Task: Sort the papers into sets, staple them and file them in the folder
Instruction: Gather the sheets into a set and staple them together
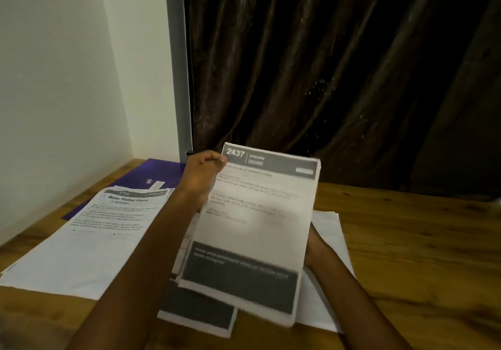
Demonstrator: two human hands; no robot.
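Observation:
A set of printed sheets headed "2437 KITCHEN" is lifted off the wooden table and tilted toward me. My left hand pinches its top left corner. My right hand is mostly hidden behind the set's right edge, so its grip cannot be made out. A sheet titled "Water Potted Plants" lies flat on the left. Behind it a purple folder rests on the table, with a small pale object lying on it. More sheets lie under the raised set.
The wooden table stretches bare to the right. A white wall closes the left side. A dark brown curtain hangs behind the table. Plain white sheets poke out on the right, beneath the held set.

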